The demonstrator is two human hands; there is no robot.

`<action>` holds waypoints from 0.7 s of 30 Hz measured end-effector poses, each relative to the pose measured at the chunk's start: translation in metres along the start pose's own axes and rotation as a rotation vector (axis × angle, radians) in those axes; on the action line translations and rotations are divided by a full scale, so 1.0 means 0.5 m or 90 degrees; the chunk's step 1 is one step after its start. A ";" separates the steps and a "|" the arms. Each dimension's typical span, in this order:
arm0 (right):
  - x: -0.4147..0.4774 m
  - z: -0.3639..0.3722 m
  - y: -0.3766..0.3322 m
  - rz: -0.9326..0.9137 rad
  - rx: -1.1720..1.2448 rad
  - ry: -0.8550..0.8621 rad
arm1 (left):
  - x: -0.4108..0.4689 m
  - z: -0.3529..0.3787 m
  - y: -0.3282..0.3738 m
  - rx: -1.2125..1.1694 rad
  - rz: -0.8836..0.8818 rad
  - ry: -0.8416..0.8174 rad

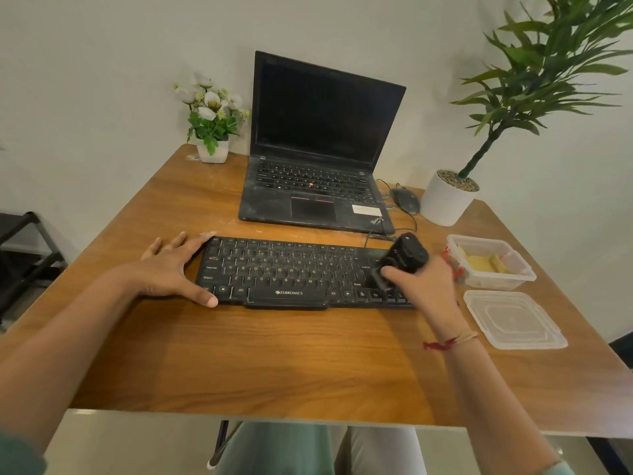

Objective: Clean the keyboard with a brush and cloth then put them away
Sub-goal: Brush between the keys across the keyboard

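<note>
A black brush [402, 260] is held tight in the right hand [424, 286], with the fingers curled round it. The brush is blurred, and its low end is seen down at the keys on the right end of the keyboard [291, 269]. The word ZEBRONICS is printed in white on the front of the keyboard. The left end of the keyboard is touched by the left hand [174, 269], which is laid flat with its fingers spread. A yellow cloth [483, 264] is kept in a clear box [524, 272] just right of the keyboard, and the lid [513, 318] is laid in front of the box. Behind the keyboard an open laptop [322, 132] is set on the table [274, 354]; the writing on its corner cannot be read.
</note>
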State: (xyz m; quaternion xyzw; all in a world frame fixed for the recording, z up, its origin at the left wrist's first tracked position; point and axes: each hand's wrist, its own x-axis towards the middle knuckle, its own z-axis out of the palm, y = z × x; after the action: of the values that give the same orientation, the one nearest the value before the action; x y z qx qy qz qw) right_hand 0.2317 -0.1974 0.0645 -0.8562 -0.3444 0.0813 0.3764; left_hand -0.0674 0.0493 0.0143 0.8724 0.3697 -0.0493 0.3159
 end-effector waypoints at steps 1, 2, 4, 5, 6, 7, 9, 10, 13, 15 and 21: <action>0.011 -0.022 0.017 0.009 -0.041 0.047 | -0.002 -0.001 0.002 -0.003 0.000 0.000; 0.019 -0.042 0.034 0.019 -0.068 0.082 | -0.003 -0.002 0.004 -0.003 -0.001 -0.001; 0.023 -0.058 0.056 0.035 -0.051 0.102 | -0.006 -0.003 0.011 -0.001 -0.005 -0.004; 0.020 -0.056 0.059 0.030 -0.034 0.089 | -0.007 -0.002 0.014 -0.001 -0.009 -0.005; 0.014 -0.048 0.057 0.007 -0.030 0.060 | -0.010 -0.002 0.015 -0.001 -0.013 -0.005; 0.005 -0.040 0.052 -0.026 -0.043 0.024 | -0.010 -0.001 0.015 0.002 -0.015 -0.004; 0.001 -0.031 0.040 -0.059 -0.049 -0.033 | -0.007 0.002 0.011 0.019 -0.008 0.001; 0.008 -0.035 0.033 -0.051 -0.020 -0.046 | -0.005 0.003 0.009 0.026 -0.004 0.001; 0.042 -0.054 0.023 -0.029 -0.039 -0.014 | -0.002 0.004 0.008 0.038 0.001 0.005; 0.057 -0.057 0.024 -0.013 -0.066 0.026 | -0.002 0.004 0.008 0.042 0.003 0.008; 0.058 -0.005 0.015 -0.042 -0.039 -0.076 | -0.001 0.002 0.010 0.041 0.000 -0.004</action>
State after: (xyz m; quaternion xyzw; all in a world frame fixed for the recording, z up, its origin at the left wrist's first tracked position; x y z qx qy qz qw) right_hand 0.2585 -0.1839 0.0644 -0.8492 -0.3963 0.1093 0.3314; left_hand -0.0645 0.0458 0.0163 0.8820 0.3666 -0.0641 0.2889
